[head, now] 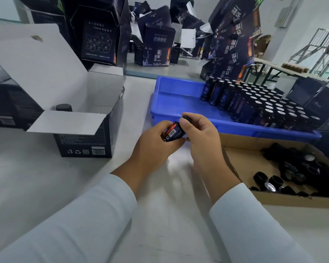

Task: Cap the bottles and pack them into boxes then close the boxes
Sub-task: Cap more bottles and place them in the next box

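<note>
capping step: risk of a crooked cap or a dropped bottle

i hold one bottle (174, 134) tilted, just in front of the blue tray (171, 107), above the desk (46, 177). my left hand (156, 143) has its grip clamped round the bottle body. my right hand (201, 133) pinches the cap (186, 118) at the bottle's neck.

- the bottle is tilted, so i judge the cap may seat crooked and bind.
- only the lower body is wrapped; a hard twist could slip it onto the desk.
- uncapped bottles (254, 103) stand close in the tray; a swing of my right hand could topple them.
- the open box (84, 130), left of the tray, holds one capped bottle; its front flap may snag the next one.
</note>
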